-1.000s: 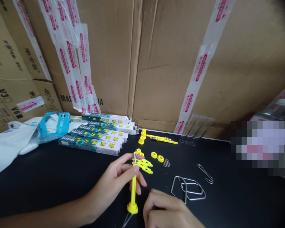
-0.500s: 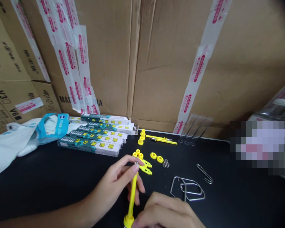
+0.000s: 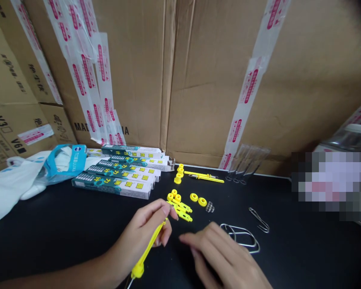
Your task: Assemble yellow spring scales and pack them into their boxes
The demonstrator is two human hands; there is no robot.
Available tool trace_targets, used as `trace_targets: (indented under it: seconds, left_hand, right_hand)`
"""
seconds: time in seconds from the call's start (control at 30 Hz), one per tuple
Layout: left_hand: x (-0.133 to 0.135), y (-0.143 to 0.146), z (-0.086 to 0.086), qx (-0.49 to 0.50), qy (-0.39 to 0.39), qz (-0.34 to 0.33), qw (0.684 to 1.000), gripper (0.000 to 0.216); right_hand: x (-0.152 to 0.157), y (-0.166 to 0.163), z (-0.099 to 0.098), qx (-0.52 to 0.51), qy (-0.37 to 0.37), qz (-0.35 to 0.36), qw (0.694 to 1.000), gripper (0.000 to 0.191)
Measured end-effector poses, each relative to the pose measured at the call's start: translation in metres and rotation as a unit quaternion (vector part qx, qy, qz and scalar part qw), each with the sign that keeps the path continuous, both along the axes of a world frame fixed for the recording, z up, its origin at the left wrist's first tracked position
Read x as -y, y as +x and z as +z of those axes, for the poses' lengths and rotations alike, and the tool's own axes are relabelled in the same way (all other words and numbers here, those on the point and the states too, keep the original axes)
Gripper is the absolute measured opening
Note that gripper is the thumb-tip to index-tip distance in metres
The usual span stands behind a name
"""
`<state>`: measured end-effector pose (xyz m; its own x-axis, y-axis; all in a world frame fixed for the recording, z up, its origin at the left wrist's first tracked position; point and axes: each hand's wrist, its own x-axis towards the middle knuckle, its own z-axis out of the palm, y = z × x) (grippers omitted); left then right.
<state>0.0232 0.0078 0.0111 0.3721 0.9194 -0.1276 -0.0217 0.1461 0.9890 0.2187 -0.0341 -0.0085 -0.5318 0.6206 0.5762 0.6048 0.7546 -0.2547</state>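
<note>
My left hand [image 3: 150, 220] is closed, with thumb and fingers pinching the upper end of a yellow plastic rod [image 3: 149, 245]. The rod slants down toward me, with a round yellow cap [image 3: 138, 270] at its lower end and a thin metal piece beyond it. Fingers hide the top end. My right hand [image 3: 225, 255] hovers apart from the rod, holding nothing, its index finger stretched out. Large bent wire hooks [image 3: 247, 233] lie just behind it, partly covered. Flat yellow strips [image 3: 183, 216] lie close beyond my left fingertips.
Small yellow caps [image 3: 174, 195], yellow rings [image 3: 202, 202], short springs [image 3: 209, 206] and a thin wire hook [image 3: 259, 220] lie on the black table. Further back are yellow rods [image 3: 206, 177], clear tubes [image 3: 248, 160], printed boxes [image 3: 111, 185] and a plastic bag [image 3: 24, 176]. Cardboard [image 3: 138, 80] walls the back.
My right hand has let go of the rod's lower end and moved up and right. The rod's lower end has swung left, still held in my left hand.
</note>
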Motion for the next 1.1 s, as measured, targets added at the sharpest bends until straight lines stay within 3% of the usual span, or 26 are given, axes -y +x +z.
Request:
trace_targets:
  seconds: [0.17,0.3,0.47,0.57,0.67,0.77,0.87,0.97,1.03,1.1]
  left_hand:
    - [-0.002,0.000,-0.003,0.001,0.021,-0.012,1.000,0.048]
    - [0.001,-0.003,-0.008,-0.021,0.061,-0.034,0.997,0.039]
    - [0.008,-0.006,-0.009,-0.093,0.136,-0.042,0.985,0.033]
    - [0.010,-0.006,-0.006,-0.141,0.165,-0.047,0.975,0.032]
    - [0.011,-0.005,-0.003,-0.180,0.186,-0.048,0.965,0.028]
    - [0.013,-0.004,0.001,-0.204,0.213,-0.048,0.954,0.024]
    - [0.014,-0.004,0.003,-0.229,0.239,-0.053,0.942,0.022]
    - [0.015,-0.004,0.004,-0.243,0.246,-0.060,0.936,0.021]
    - [0.015,-0.005,0.003,-0.243,0.243,-0.063,0.937,0.022]
    - [0.015,-0.006,0.000,-0.235,0.239,-0.066,0.940,0.022]
  right_hand:
    - [-0.014,0.004,0.000,0.079,0.029,-0.090,0.992,0.034]
    - [-0.015,0.005,0.000,0.090,0.015,-0.091,0.992,0.024]
    - [-0.010,0.008,-0.004,0.048,-0.047,-0.051,0.996,0.029]
    - [-0.008,0.009,-0.009,0.009,-0.057,-0.063,0.996,0.025]
    - [-0.006,0.008,-0.013,-0.029,-0.051,-0.085,0.995,0.043]
    - [-0.003,0.005,-0.011,-0.108,-0.094,-0.079,0.987,0.042]
    - [-0.001,-0.001,-0.005,-0.247,-0.224,-0.050,0.941,0.027]
    - [0.001,-0.007,-0.001,-0.389,-0.359,-0.001,0.848,0.021]
    - [0.002,-0.009,0.000,-0.454,-0.396,0.018,0.798,0.022]
    - [0.002,-0.011,0.002,-0.485,-0.412,0.028,0.770,0.023]
